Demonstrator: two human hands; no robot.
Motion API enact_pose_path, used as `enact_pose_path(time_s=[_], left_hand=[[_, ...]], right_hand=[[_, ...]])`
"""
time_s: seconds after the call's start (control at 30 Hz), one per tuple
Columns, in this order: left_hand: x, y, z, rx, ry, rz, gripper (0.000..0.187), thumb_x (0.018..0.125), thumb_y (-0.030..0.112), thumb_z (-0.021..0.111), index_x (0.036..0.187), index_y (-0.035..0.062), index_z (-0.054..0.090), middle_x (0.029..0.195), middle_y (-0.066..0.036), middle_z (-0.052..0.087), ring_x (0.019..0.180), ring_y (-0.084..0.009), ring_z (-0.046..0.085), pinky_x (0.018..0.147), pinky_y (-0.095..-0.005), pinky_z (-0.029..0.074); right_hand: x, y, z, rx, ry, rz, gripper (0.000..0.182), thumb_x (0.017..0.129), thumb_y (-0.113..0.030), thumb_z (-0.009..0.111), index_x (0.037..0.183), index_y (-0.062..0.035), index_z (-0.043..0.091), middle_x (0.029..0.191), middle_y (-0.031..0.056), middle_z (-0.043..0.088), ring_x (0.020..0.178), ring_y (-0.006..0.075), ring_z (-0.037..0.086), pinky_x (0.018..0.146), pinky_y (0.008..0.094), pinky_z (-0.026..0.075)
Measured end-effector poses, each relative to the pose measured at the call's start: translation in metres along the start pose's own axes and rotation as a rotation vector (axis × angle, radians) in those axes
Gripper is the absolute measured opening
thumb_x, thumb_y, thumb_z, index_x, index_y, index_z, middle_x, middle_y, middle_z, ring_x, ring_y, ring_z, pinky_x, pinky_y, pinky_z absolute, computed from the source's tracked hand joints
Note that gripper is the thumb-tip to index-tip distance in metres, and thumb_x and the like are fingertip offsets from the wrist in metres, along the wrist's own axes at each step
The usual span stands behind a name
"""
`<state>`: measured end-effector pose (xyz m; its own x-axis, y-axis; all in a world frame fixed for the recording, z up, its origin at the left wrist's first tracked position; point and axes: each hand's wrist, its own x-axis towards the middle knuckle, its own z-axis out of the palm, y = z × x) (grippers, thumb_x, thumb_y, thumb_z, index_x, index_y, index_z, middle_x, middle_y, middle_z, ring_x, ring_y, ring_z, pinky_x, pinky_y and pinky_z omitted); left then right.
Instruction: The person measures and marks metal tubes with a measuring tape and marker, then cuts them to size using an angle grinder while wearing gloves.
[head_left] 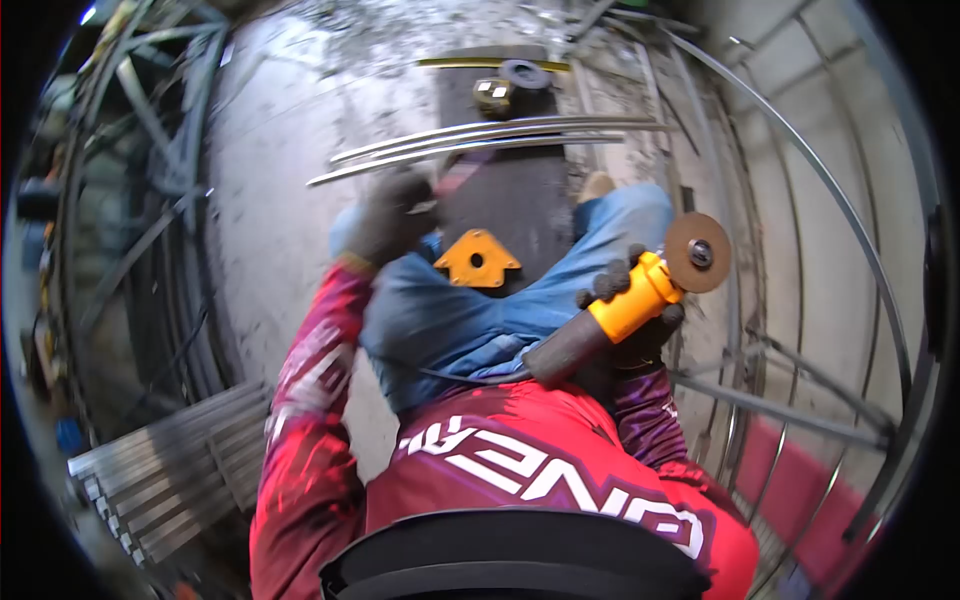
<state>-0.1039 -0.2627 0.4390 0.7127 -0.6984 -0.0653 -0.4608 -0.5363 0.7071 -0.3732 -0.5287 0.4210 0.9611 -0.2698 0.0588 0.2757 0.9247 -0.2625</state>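
Right hand (645, 340) wrapped round grinder (632, 302), disc (690, 238) well apart from metal rods (500, 128) beyond knees. Left hand (393, 218) near rods, blurred; grip cannot be told. Step looks like positioning, not cutting; next move calls for steady tool, disc clear of legs (425, 310).

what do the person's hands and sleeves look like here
The left hand and right hand are both gloved in dark grey to black, the left one blurred. The left sleeve is red and maroon with white markings; the right sleeve shows a purple and maroon pattern.
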Motion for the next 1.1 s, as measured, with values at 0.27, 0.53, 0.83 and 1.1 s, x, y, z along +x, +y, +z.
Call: enact_pose_path(time_s=[0.27,0.53,0.83,1.1], left_hand=[[0.064,-0.014,0.135,0.377,-0.090,0.269,0.018,0.074,0.019,0.076,0.090,0.0099,0.073,0.105,-0.019,0.061,0.098,-0.0402,0.063,0.083,-0.0477,0.053],[0.053,-0.011,0.129,0.418,-0.135,0.233,0.031,0.072,0.024,0.078,0.101,0.0152,0.070,0.111,-0.013,0.060,0.108,-0.0367,0.058,0.088,-0.0500,0.051],[0.080,0.002,0.111,0.338,-0.177,0.055,0.033,0.084,0.025,0.074,0.112,0.0092,0.070,0.116,-0.018,0.070,0.108,-0.0382,0.068,0.093,-0.0472,0.055],[0.141,0.018,0.094,0.538,-0.273,0.093,0.022,0.084,0.026,0.071,0.102,0.0131,0.071,0.103,-0.020,0.070,0.098,-0.0408,0.069,0.083,-0.0513,0.056]], right_hand=[[-0.001,-0.007,-0.010,-0.043,-0.047,0.003,0.086,0.080,-0.046,0.086,0.146,-0.0099,0.044,0.110,0.0091,0.055,0.103,0.0278,0.058,0.101,0.0589,0.050],[0.008,-0.011,-0.009,-0.016,0.067,0.014,0.082,0.076,-0.041,0.081,0.143,-0.0084,0.048,0.107,0.0140,0.058,0.098,0.0338,0.062,0.096,0.0622,0.051],[0.018,-0.008,-0.002,0.053,0.054,0.037,0.084,0.076,-0.041,0.081,0.145,-0.0082,0.046,0.110,0.0177,0.060,0.098,0.0357,0.063,0.095,0.0636,0.050],[0.013,-0.010,-0.019,0.012,0.071,0.035,0.084,0.075,-0.042,0.081,0.143,-0.0080,0.046,0.108,0.0184,0.062,0.096,0.0360,0.064,0.093,0.0613,0.051]])
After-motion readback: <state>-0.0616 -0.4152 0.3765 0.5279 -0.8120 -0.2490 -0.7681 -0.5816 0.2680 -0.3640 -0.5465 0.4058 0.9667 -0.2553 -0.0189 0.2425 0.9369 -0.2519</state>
